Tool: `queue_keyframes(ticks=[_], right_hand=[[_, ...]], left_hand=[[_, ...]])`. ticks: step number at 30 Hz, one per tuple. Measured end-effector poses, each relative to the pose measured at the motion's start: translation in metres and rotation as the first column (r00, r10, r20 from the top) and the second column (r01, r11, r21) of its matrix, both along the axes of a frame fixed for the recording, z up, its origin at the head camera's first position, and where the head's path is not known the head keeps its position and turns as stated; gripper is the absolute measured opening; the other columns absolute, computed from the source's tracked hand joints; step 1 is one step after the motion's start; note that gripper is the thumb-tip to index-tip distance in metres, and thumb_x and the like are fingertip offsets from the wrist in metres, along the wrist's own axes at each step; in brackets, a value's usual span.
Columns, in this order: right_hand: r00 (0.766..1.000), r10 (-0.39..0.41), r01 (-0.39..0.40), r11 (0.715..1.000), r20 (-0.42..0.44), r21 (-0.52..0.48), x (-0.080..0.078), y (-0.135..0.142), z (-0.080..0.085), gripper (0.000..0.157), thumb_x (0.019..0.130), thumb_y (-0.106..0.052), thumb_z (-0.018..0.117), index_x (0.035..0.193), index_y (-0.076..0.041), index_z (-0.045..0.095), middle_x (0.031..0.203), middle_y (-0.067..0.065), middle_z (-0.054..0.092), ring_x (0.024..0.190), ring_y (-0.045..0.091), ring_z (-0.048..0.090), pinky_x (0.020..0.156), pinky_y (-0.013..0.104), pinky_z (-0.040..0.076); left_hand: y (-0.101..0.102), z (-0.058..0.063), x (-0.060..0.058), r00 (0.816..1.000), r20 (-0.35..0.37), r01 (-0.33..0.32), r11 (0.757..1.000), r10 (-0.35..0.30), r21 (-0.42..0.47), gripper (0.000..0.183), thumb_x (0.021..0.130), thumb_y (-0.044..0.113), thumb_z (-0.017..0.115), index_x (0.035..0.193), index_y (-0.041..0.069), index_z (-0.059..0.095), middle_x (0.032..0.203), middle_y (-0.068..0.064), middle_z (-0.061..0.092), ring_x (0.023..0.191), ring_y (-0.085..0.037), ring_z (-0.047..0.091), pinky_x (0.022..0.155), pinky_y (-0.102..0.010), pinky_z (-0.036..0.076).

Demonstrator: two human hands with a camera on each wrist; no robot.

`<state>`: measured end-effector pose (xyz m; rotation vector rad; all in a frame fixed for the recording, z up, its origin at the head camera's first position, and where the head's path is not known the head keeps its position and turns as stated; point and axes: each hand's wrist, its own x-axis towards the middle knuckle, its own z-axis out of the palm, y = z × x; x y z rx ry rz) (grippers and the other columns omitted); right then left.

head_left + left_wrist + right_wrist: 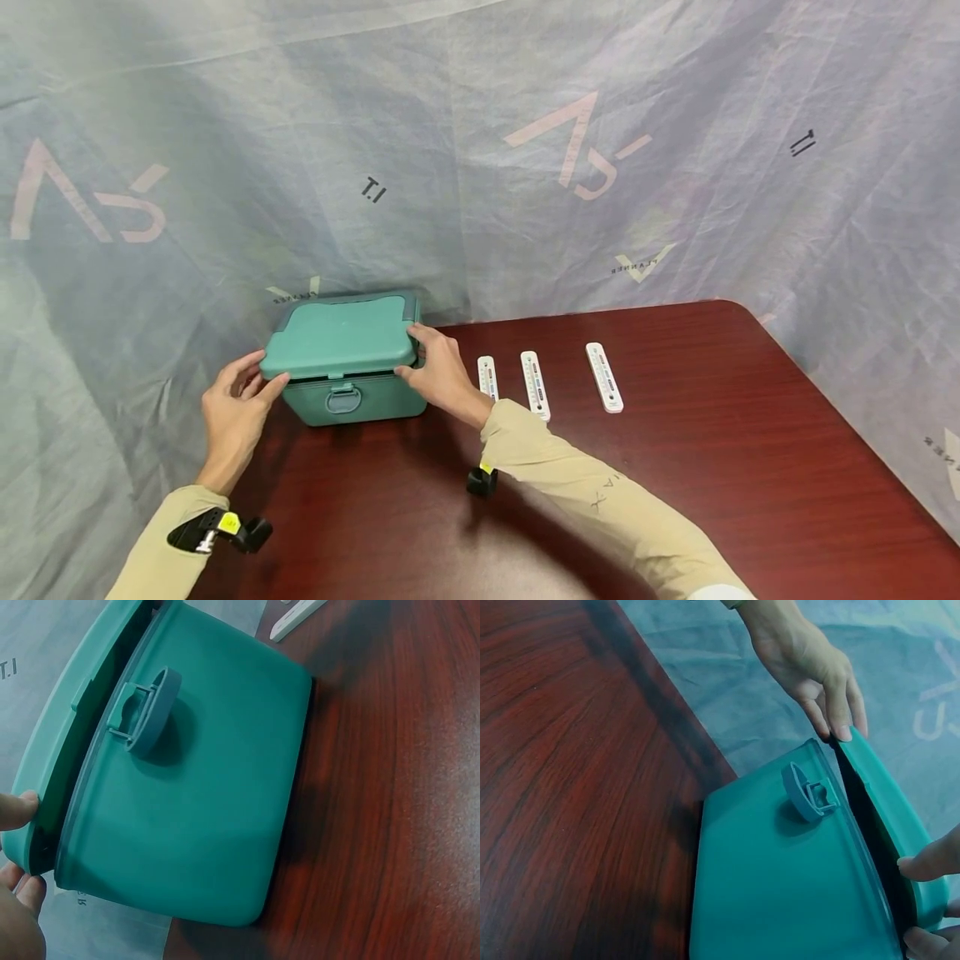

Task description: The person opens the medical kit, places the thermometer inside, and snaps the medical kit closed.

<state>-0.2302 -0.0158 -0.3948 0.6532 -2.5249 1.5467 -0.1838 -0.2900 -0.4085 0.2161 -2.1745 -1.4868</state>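
A green storage box [393,398] stands on the table, its lid [341,335] raised slightly, so a dark gap runs along the front rim. My left hand [234,417] pinches the lid's left front corner, thumb on the front edge and fingers at the side. At the right front corner, my right hand [442,373] holds the lid between thumb and fingers. The grey-blue ring latch [155,712] on the box's front hangs loose, away from the lid. What lies inside the box is hidden.
Three white thermometers lie right of the box: a left one [487,375] partly behind my right forearm, a middle one [535,385] and a right one [604,377]. A grey printed cloth [465,167] hangs behind the reddish-brown wooden table [720,433].
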Motion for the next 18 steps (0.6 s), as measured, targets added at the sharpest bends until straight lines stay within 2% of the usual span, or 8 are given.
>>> queue_keyframes(ticks=[7, 11, 18], right_hand=[[1.000, 0.013, -0.012, 1.000, 0.014, -0.011, -0.001, 0.002, 0.006, 0.058, 0.083, -0.007, 0.073, 0.135, 0.001, 0.050, 0.143, 0.020, 0.040, 0.106, 0.031, 0.062, 0.077, 0.023, 0.054], [0.999, 0.014, -0.014, 1.000, 0.030, -0.016, -0.002, 0.003, 0.009, 0.058, 0.083, -0.008, 0.074, 0.135, -0.001, 0.050, 0.144, 0.020, 0.039, 0.108, 0.032, 0.061, 0.076, 0.023, 0.054], [1.000, 0.004, -0.004, 1.000, -0.003, -0.010, -0.004, 0.001, 0.015, 0.054, 0.083, -0.007, 0.073, 0.133, 0.000, 0.053, 0.141, 0.020, 0.043, 0.107, 0.032, 0.062, 0.078, 0.023, 0.053]], left_hand=[[0.002, 0.007, -0.001, 1.000, -0.017, -0.004, 0.999, 0.004, -0.047, 0.048, 0.082, 0.014, 0.075, 0.127, 0.010, 0.060, 0.125, -0.006, 0.053, 0.116, -0.014, 0.052, 0.098, -0.026, 0.043], [0.003, 0.011, -0.002, 1.000, -0.022, -0.009, 0.997, 0.007, -0.079, 0.047, 0.083, 0.017, 0.075, 0.127, 0.011, 0.060, 0.126, -0.006, 0.054, 0.118, -0.015, 0.052, 0.096, -0.024, 0.044], [0.004, 0.018, -0.002, 0.999, -0.030, -0.032, 0.992, 0.029, -0.121, 0.045, 0.084, 0.023, 0.074, 0.126, 0.012, 0.061, 0.120, -0.005, 0.055, 0.117, -0.017, 0.054, 0.097, -0.028, 0.044]])
